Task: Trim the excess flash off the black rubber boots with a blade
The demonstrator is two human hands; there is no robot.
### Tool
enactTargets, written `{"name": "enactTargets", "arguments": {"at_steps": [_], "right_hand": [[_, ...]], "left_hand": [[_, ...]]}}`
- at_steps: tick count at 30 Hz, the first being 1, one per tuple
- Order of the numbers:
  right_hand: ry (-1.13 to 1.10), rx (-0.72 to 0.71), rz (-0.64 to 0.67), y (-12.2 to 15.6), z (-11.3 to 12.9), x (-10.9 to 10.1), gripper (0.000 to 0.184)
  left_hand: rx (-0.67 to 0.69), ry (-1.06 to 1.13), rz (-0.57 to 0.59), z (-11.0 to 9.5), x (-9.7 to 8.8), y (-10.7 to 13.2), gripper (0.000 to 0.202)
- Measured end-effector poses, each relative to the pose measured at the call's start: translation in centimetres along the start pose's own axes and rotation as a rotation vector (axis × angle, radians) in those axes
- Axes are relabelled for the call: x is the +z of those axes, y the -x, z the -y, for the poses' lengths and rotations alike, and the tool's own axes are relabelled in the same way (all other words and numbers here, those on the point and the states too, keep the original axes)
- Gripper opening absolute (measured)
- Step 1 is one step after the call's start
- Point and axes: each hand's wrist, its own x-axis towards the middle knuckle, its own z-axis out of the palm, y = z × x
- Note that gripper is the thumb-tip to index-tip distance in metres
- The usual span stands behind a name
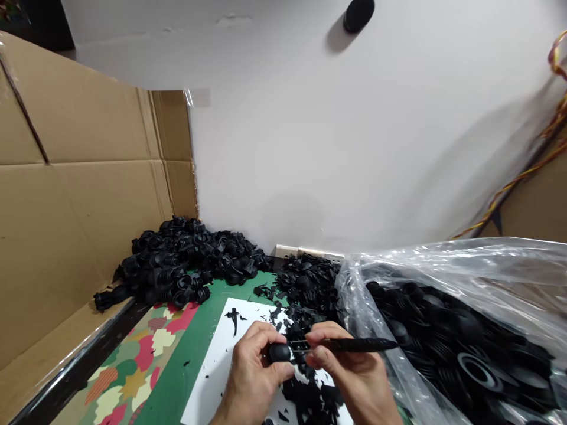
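My left hand (pixel 259 369) pinches a small, rounded black rubber part (pixel 280 352) between thumb and fingers. My right hand (pixel 348 366) grips a black-handled tool (pixel 354 345) with two thin metal prongs, much like tweezers. The prongs point left and reach the edge of the rubber part; their tips are hard to make out. Under both hands lies a white sheet (pixel 208 372), strewn with black rubber scraps (pixel 310 398). A larger cross-shaped scrap (pixel 235 320) rests near the sheet's upper left corner.
Ribbed black rubber parts (pixel 177 260) are heaped at the back left, by a cardboard wall (pixel 88 141). A pile of trimmings (pixel 308 280) sits before a power strip (pixel 310 252). On the right, a clear plastic bag (pixel 361 289) holds more black parts (pixel 443 330).
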Motion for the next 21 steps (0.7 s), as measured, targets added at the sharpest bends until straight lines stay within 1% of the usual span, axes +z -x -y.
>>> {"name": "enactTargets", "arguments": {"at_steps": [4,9,13,15,18,21], "right_hand": [[0.104,-0.088,0.031,0.3,-0.7,-0.1,0.02],[0.132,-0.123,0.03,0.5,-1.3,0.1,0.021],[0.181,-0.137,0.034,0.5,-1.2,0.1,0.021],[0.22,-0.167,0.04,0.5,-1.2,0.1,0.019],[0.275,-0.261,0.089,0.7,-1.2,0.2,0.011],[0.382,-0.444,0.154,0.9,-1.4,0.3,0.008]], "left_hand": [[0.033,-0.088,0.003,0.1,0.1,0.2,0.021],[0.079,-0.139,-0.012,-0.2,0.1,0.3,0.018],[0.102,-0.177,-0.015,-0.3,0.1,0.5,0.017],[0.113,-0.201,-0.013,-0.3,0.1,0.6,0.017],[0.142,-0.236,-0.021,-0.2,0.0,0.6,0.014],[0.183,-0.238,-0.023,0.0,0.0,0.6,0.007]]}}
